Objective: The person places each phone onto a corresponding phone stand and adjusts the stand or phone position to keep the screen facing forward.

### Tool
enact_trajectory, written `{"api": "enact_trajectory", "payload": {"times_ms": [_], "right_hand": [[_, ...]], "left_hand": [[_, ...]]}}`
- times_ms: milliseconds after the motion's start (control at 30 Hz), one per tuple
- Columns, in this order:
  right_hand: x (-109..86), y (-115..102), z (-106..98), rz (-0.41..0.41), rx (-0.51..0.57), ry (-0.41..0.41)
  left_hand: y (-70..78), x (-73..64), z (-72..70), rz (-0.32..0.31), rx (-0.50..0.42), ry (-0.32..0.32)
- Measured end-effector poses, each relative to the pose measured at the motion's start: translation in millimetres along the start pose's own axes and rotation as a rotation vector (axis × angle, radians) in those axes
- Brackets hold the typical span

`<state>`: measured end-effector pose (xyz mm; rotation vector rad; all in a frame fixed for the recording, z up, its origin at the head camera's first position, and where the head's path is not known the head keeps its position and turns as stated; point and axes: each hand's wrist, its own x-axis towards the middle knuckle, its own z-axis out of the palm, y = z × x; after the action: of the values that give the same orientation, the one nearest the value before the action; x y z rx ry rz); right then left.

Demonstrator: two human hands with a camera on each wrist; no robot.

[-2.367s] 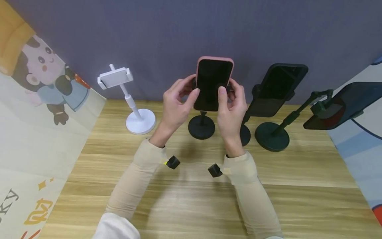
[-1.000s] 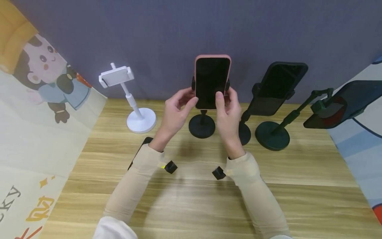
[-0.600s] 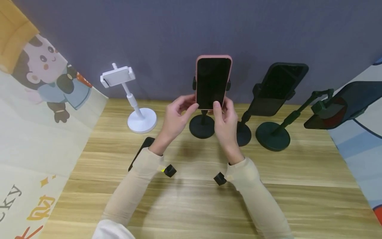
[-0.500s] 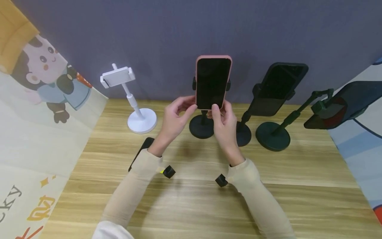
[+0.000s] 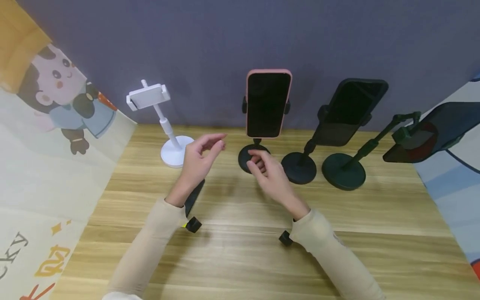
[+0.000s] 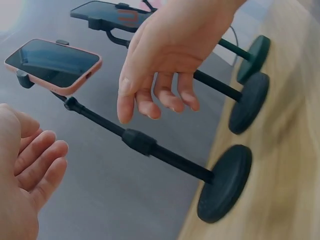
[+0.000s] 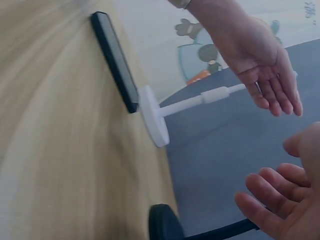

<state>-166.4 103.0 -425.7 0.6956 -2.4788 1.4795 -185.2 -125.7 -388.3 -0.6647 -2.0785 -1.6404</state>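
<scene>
A phone in a pink case (image 5: 268,104) stands upright in the clamp of a black phone stand (image 5: 245,159), its dark screen facing me. Both hands are apart from it. My left hand (image 5: 196,164) hovers with loosely bent fingers, overlapping the base of a white phone stand (image 5: 163,125) whose clamp holds no phone. In front of the black stand's base, my right hand (image 5: 274,181) is raised with relaxed fingers and nothing in them. Another dark phone (image 7: 114,60) lies on the table near the white base, partly hidden by my left wrist in the head view.
Right of centre, a second black stand (image 5: 298,168) carries a dark phone (image 5: 348,112). Beyond it a dark green stand (image 5: 343,171) with a jointed arm holds another phone (image 5: 442,129). A grey-blue panel (image 5: 210,54) closes off the back of the wooden table (image 5: 240,258).
Both hands slid down the pink phone's sides and let go of its lower edge. The left hand has moved left and down, the right hand down. The phone stays in the clamp.
</scene>
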Motion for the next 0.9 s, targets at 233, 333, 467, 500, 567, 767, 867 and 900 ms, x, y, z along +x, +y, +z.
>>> {"api": "enact_trajectory", "payload": {"times_ms": [233,333,467,500,567,767,867,900], "right_hand": [[-12.5,8,14,-0.042,-0.065,-0.119],[-19.6,11,19,-0.079,-0.148,-0.158],[-27.6,14,25,-0.136,-0.27,-0.206],[-29.2,14,26,-0.146,-0.294,-0.217],[-31.3,15,28,-0.152,-0.31,-0.245],[-35.4,17,31,-0.132,-0.326,-0.299],[-36.7,18,31,-0.126,-0.332,-0.317],[-37.1,19,32,-0.126,-0.337,-0.326]], "left_hand": [[-2.0,-22.1,-14.9,-0.018,0.042,0.0],[-2.3,-29.4,-22.7,-0.014,0.055,-0.001],[-4.3,-37.9,-33.8,-0.017,0.084,0.006],[-5.2,-39.7,-36.9,-0.018,0.092,0.011],[-7.1,-42.6,-42.9,-0.02,0.11,0.025],[-8.6,-44.1,-58.4,-0.025,0.111,0.146],[-7.0,-40.9,-67.1,-0.039,0.071,0.25],[-6.4,-39.2,-70.3,-0.047,0.058,0.286]]}}
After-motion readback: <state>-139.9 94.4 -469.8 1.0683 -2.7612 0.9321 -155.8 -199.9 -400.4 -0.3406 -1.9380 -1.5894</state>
